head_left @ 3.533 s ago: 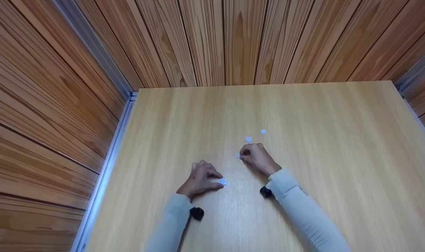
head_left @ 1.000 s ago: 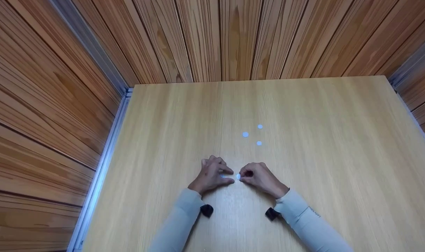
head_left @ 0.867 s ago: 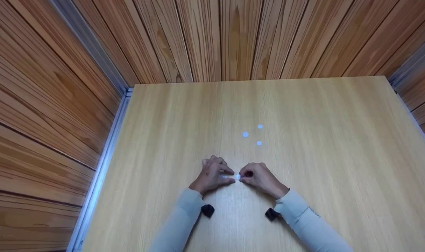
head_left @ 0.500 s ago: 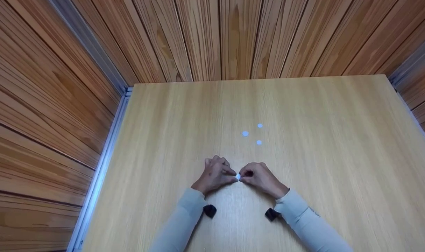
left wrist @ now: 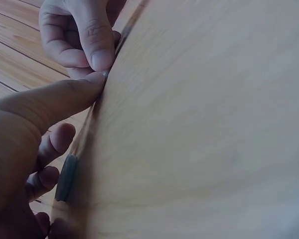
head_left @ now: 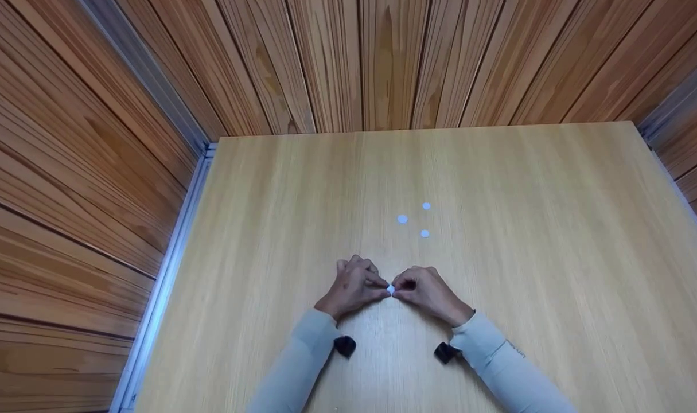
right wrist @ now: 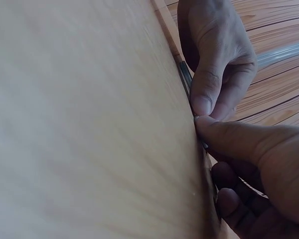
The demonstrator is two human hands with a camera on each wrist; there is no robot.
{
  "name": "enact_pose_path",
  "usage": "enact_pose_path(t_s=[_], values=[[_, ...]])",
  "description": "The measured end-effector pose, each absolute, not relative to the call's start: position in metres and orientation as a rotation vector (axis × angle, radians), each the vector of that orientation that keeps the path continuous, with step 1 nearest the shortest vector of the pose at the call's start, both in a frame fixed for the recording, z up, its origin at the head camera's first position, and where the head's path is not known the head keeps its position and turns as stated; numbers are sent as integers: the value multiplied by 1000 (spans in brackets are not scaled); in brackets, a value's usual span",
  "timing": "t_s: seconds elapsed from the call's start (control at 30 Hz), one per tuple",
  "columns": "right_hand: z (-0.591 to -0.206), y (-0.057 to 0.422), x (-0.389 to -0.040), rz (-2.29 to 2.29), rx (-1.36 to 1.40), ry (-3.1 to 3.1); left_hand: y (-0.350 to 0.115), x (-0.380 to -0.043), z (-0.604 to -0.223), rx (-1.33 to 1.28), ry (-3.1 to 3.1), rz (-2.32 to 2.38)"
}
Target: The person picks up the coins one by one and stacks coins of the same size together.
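Observation:
In the head view my left hand (head_left: 353, 287) and right hand (head_left: 431, 293) meet fingertip to fingertip. A small pale round disc (head_left: 390, 290) sits between them, pinched from both sides and mostly covered by the fingertips. Under the curled fingers of the left hand (left wrist: 20, 144), a thicker grey-green disc or short stack (left wrist: 66, 178) rests on the table in the left wrist view. The right wrist view has the right hand (right wrist: 269, 154) with its thumb tip against the left hand's thumb.
Three loose pale discs lie farther back: a larger one (head_left: 402, 219), a back one (head_left: 426, 206) and a nearer one (head_left: 424, 233). Wood-panelled walls (head_left: 337, 63) and metal rails (head_left: 170, 252) bound the wooden table (head_left: 526, 229).
The right hand has brought a disc toward me from farther back. My left hand has slid right, off its own disc, and its parted fingertips have closed on the disc at the right fingertips.

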State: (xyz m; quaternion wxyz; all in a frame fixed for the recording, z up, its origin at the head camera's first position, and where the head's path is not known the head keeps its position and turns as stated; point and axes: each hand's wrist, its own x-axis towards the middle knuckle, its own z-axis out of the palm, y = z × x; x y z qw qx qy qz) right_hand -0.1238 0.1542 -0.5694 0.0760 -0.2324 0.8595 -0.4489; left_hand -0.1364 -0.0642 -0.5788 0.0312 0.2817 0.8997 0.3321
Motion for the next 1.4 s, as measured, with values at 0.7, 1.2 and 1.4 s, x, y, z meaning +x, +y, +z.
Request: enact_pose_path(t_s=[0.7,1.2,1.4], values=[[-572,159,-126,-1409,-676,2492,-63,-139,-575,851,2729,1012],[-569,165,-130,-1462,-643,2417,-63,-142,-572,861,2703,984],[-565,171,-136,-1473,-585,2354,-63,-143,-573,864,2688,985]])
